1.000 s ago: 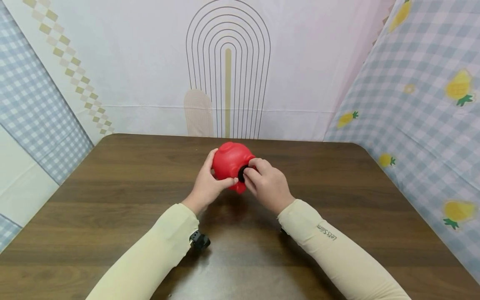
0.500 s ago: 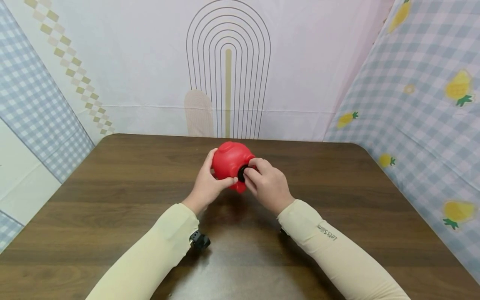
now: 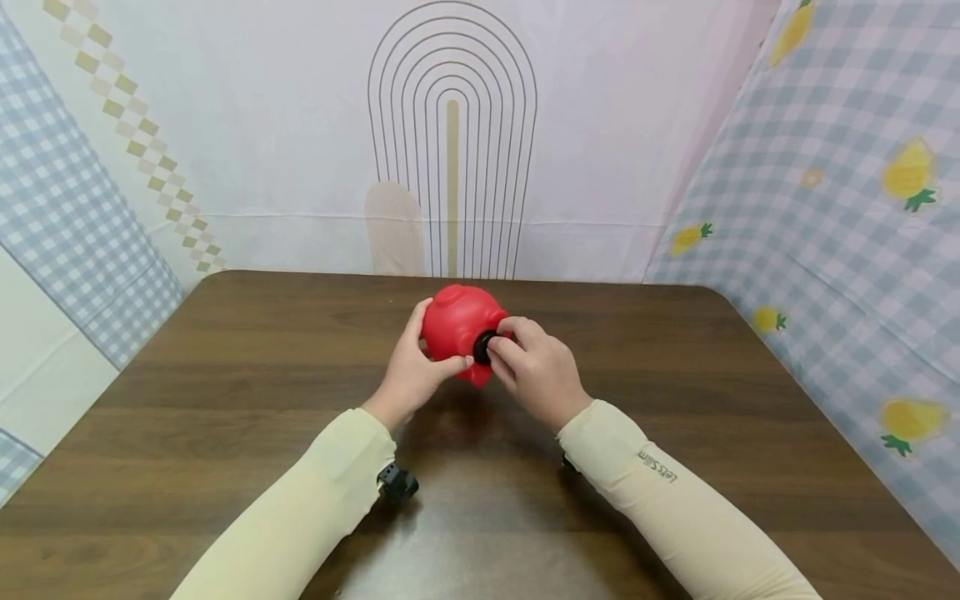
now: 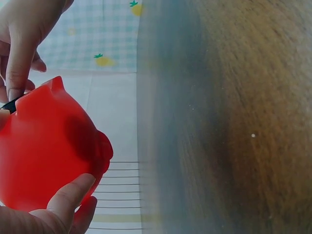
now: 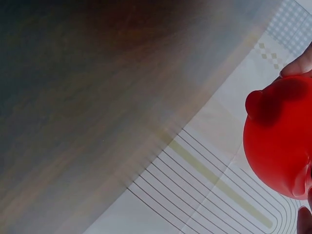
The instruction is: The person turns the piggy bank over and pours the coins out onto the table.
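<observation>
A round, glossy red piggy bank with stubby bumps is held a little above the table, near its far side. My left hand grips it from the left, thumb across the near side and fingers behind. In the left wrist view, fingertips of that hand press against the red body. A round black plug sits at the piggy bank's right side, facing my right hand. Thumb and fingers of the right hand pinch the plug's edge, covering part of it. The right wrist view shows the red body at its right edge.
The dark brown wooden table spreads out around both arms. Behind it hangs a white cloth with arch lines. A blue checked cloth with pineapples hangs along the right. A small black camera is strapped to the left wrist.
Both hands keep nearly the same hold on the piggy bank and plug. The head view has shifted very slightly, and the plug's face shows a little more.
</observation>
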Motion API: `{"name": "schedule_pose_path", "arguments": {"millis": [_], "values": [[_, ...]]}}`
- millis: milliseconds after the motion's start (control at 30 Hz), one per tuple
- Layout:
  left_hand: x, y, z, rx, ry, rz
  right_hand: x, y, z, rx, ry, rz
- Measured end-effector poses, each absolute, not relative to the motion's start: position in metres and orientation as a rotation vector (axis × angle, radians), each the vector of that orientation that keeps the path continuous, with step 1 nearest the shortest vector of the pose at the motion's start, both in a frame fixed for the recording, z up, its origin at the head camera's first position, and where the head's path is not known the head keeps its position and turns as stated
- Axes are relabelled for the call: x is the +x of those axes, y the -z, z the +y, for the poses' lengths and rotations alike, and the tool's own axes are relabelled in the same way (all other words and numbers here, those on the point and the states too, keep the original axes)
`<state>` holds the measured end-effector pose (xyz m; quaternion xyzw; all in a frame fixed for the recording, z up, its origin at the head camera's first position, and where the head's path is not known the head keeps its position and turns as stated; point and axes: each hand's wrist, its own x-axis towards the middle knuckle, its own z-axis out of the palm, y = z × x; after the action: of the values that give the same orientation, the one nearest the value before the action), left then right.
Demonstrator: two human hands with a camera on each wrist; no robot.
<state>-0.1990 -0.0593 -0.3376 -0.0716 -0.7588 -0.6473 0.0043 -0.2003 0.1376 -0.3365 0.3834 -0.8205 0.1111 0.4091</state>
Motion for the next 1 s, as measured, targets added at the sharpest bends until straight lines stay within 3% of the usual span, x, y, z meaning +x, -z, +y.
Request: {"name": "schedule_pose_path", "arguments": {"millis": [1000], "values": [[-0.2, 0.336, -0.063, -0.21, 2.005, -2.387, -0.204, 0.334, 0.158, 0.874, -0.339, -1.997]]}}
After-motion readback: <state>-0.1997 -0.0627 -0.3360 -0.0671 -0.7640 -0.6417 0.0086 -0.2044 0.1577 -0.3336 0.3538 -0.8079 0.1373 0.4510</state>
